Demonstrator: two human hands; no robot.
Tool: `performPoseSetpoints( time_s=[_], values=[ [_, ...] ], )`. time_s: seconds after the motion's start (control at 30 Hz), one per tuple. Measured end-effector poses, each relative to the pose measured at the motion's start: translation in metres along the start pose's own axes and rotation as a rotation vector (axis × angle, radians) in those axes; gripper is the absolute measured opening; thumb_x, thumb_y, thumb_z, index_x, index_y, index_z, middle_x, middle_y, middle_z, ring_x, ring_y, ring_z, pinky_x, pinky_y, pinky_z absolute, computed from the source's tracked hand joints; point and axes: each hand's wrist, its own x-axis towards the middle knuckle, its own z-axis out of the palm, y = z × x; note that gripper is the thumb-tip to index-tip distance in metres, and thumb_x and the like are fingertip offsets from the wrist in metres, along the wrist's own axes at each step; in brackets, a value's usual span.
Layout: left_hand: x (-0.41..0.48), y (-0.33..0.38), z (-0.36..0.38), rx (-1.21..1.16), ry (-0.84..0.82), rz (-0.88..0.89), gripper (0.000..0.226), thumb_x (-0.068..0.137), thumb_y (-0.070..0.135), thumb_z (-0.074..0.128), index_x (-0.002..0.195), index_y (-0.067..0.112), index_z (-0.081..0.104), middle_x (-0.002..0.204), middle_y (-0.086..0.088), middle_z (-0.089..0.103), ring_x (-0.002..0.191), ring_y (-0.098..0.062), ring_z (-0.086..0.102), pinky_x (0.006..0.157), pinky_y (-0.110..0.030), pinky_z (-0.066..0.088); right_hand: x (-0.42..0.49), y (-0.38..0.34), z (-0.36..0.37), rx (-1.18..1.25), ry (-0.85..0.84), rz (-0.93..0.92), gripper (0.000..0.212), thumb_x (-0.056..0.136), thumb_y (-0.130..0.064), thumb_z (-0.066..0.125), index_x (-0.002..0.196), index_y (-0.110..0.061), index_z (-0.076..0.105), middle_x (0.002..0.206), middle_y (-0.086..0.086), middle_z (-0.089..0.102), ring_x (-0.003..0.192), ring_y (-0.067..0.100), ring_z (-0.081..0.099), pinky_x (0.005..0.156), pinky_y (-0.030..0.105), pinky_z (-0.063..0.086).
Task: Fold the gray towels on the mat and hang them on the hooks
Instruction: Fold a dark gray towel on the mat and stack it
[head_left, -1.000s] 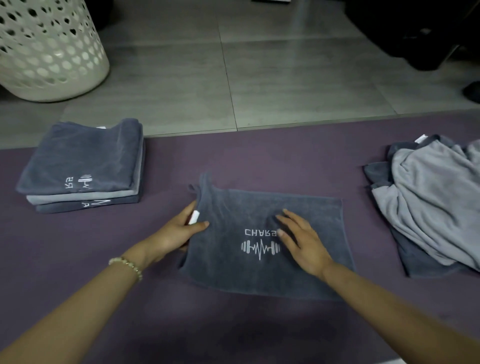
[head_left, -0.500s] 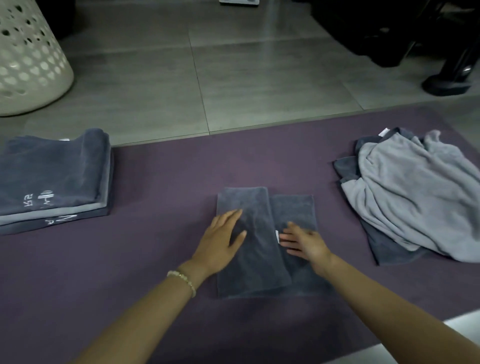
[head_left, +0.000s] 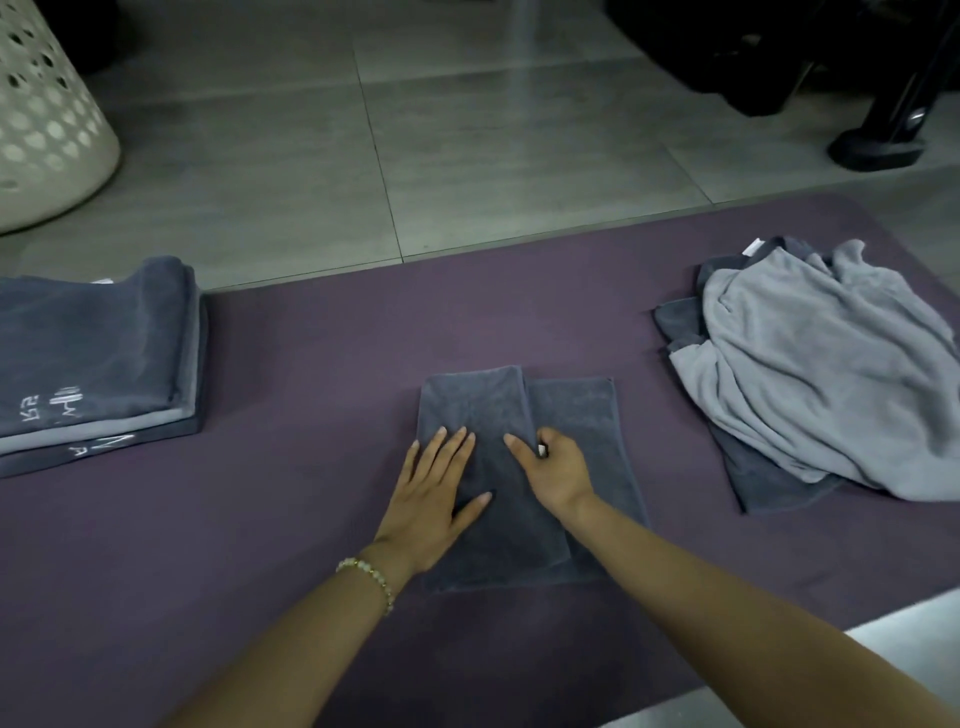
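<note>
A dark gray towel (head_left: 576, 415) lies in the middle of the purple mat (head_left: 311, 353), its left part folded over the right part. My left hand (head_left: 436, 493) presses flat on the folded-over flap with straight fingers. My right hand (head_left: 556, 473) sits at the flap's right edge by a small white tag. Its index finger lies on the flap and the other fingers curl round that edge. No hooks are in view.
A stack of folded gray towels (head_left: 93, 353) lies at the mat's left end. A loose heap of light and dark gray towels (head_left: 821, 364) lies at the right. On the tiled floor beyond stand a white perforated basket (head_left: 47, 119) and a black stand base (head_left: 878, 148).
The towel's left side was folded over, hiding the logo. My left hand slid left and down on the flap. My right hand moved onto the flap's edge and its fingers curled.
</note>
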Motion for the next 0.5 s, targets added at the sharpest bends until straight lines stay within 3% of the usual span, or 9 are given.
performPoseSetpoints(
  time_s=[0.1,0.33,0.5],
  values=[
    [0.014,0.015,-0.012,-0.013,0.069,0.056,0.067,0.097,0.054,0.023,0.152,0.021,0.001,0.159,0.007,0.007,0.146,-0.010,-0.009,0.114,-0.027,-0.022,-0.007,0.009,-0.020,-0.023,0.103,-0.140,0.033,0.089,-0.030,0.065,0.062,-0.019,0.049,0.058,-0.010,0.054,0.055,-0.006,0.055,0.052,0.007,0.039],
    [0.042,0.053,-0.003,-0.015,0.012,0.139,0.067,0.098,0.054,0.020,0.150,0.021,-0.008,0.160,0.007,-0.010,0.145,-0.009,-0.017,0.115,-0.027,-0.019,-0.006,0.040,-0.083,0.008,0.181,-0.093,0.031,0.089,-0.033,0.065,0.074,-0.007,0.061,0.069,0.003,0.067,0.066,0.017,0.064,0.065,0.038,0.055],
    [0.056,0.059,0.008,0.032,0.026,0.116,0.069,0.098,0.055,0.019,0.149,0.022,-0.011,0.158,0.006,-0.014,0.141,-0.007,-0.022,0.109,-0.022,-0.027,0.000,0.060,-0.095,0.006,0.133,-0.026,0.031,0.089,-0.035,0.063,0.084,-0.004,0.063,0.080,0.006,0.070,0.076,0.022,0.067,0.071,0.046,0.056]
  ],
)
